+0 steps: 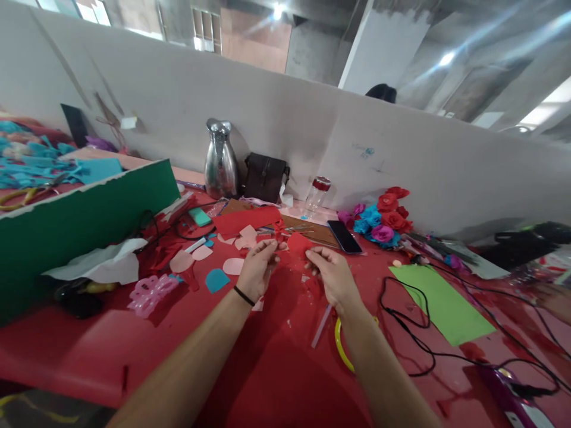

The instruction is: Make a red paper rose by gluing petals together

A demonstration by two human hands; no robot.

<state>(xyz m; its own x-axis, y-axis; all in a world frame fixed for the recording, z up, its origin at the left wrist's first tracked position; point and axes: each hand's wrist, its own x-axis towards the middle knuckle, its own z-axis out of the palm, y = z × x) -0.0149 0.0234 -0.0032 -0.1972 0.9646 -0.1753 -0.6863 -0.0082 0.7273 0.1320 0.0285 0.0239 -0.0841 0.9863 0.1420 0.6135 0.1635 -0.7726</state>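
Observation:
My right hand point(332, 270) pinches the edge of a red petal-shaped piece point(298, 242), which looks like paper or foam sheet. My left hand point(260, 266), with a black band at its wrist, is closed at the fingertips just left of that piece. Something small may be between those fingers, but I cannot make it out. Around my left hand lie pink petal cutouts point(233, 266) and a blue cutout point(217, 280). A translucent stick point(321, 327) lies below my right hand. Part of a yellow ring-shaped handle point(339, 345) shows beside my right forearm, which hides the rest.
Behind stand a metal jug point(222, 160), a dark bag point(266, 178) and a glass jar point(316, 197). A phone point(344, 236) lies near colourful handmade flowers point(388, 217). Rightward are a green sheet point(446, 303) and black cables point(405, 318). A green panel point(89, 229) borders the left.

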